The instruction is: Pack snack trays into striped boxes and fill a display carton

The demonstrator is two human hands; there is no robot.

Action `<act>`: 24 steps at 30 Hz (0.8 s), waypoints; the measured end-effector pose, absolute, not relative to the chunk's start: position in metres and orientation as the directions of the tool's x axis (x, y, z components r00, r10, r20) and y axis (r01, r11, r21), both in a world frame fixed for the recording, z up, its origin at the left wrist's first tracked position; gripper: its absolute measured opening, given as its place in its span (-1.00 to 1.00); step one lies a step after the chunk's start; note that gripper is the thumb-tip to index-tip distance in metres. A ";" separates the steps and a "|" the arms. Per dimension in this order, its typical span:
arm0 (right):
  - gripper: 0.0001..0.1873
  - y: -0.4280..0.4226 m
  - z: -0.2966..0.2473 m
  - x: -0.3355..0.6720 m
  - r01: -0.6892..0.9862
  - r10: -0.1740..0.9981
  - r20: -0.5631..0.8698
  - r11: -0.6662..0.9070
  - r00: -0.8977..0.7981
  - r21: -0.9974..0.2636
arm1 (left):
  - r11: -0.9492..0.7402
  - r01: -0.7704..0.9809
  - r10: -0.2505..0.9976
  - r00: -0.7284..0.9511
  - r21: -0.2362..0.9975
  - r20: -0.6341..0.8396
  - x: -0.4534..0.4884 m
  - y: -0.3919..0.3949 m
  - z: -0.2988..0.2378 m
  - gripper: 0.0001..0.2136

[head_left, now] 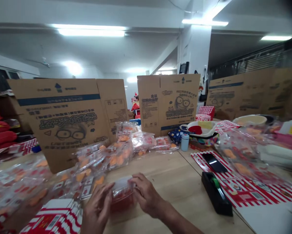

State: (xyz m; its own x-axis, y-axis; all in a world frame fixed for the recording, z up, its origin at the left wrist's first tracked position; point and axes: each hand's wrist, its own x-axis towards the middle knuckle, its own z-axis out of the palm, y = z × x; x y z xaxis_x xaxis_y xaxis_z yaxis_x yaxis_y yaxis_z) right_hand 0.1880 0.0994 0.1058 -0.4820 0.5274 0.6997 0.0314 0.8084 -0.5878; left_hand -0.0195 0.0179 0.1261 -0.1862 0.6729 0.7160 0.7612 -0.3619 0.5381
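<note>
A clear, glossy plastic package (122, 196) with red contents and a whitish top is between my two hands, over the table (170, 185). It is slightly blurred, so I cannot tell whether it is a box or a bag. My left hand (98, 206) grips its left side, fingers curled and thumb toward me. At the upper right corner, the fingers of my right hand (146, 195) pinch its edge. Clear bags (116, 157) with orange and red pieces lie just beyond. Close to my left hand is a stack of red-and-white striped cartons (54, 217), folded flat.
Printed cardboard boxes (72, 120) stand across the back. To the right are a black tape dispenser (216, 195), a phone (214, 162) on striped card sheets (248, 185), and a light blue bottle (184, 142). More filled clear bags (240, 152) are heaped at the far right.
</note>
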 end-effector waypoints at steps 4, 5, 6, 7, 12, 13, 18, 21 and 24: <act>-0.77 0.102 0.098 0.177 0.040 0.655 0.620 0.700 -0.433 -0.713 | -0.269 0.604 0.741 -0.368 0.750 0.562 -0.016 0.014 0.115 -0.67; -0.76 0.101 0.091 0.176 0.041 0.670 0.605 0.684 -0.430 -0.728 | -0.224 0.546 0.746 -0.437 0.807 0.503 -0.014 0.013 0.107 -0.63; -0.74 0.098 0.083 0.174 0.033 0.673 0.605 0.680 -0.426 -0.733 | -0.183 0.488 0.743 -0.500 0.854 0.445 -0.012 0.012 0.098 -0.60; -0.73 0.095 0.078 0.174 0.016 0.665 0.622 0.689 -0.413 -0.725 | -0.154 0.435 0.735 -0.550 0.887 0.397 -0.009 0.010 0.092 -0.57; -0.67 0.072 0.096 0.178 -0.098 0.509 0.799 0.821 -0.321 -0.562 | -0.252 0.432 0.659 -0.579 0.866 0.480 0.002 0.000 0.096 -0.64; -0.66 0.070 0.106 0.180 -0.098 0.475 0.823 0.845 -0.311 -0.525 | -0.290 0.478 0.637 -0.551 0.829 0.540 0.002 -0.001 0.102 -0.67; -0.74 0.075 0.119 0.185 -0.042 0.455 0.840 0.872 -0.297 -0.487 | -0.340 0.617 0.617 -0.424 0.710 0.663 -0.002 0.000 0.107 -0.74; -0.80 0.082 0.104 0.184 0.017 0.537 0.796 0.832 -0.281 -0.555 | -0.378 0.583 0.561 -0.474 0.719 0.679 -0.006 0.007 0.092 -0.77; -0.78 0.086 0.097 0.184 0.113 0.538 0.789 0.840 -0.296 -0.530 | -0.419 0.647 0.470 -0.446 0.637 0.762 -0.011 0.011 0.086 -0.81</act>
State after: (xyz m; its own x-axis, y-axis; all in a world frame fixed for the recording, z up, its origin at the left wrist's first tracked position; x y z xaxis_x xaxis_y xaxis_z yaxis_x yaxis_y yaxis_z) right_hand 0.1839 0.0864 0.0973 -0.2958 0.5381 0.7893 0.1128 0.8401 -0.5305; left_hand -0.0109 0.0111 0.0855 -0.4461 0.4701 0.7616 0.6469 -0.4186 0.6374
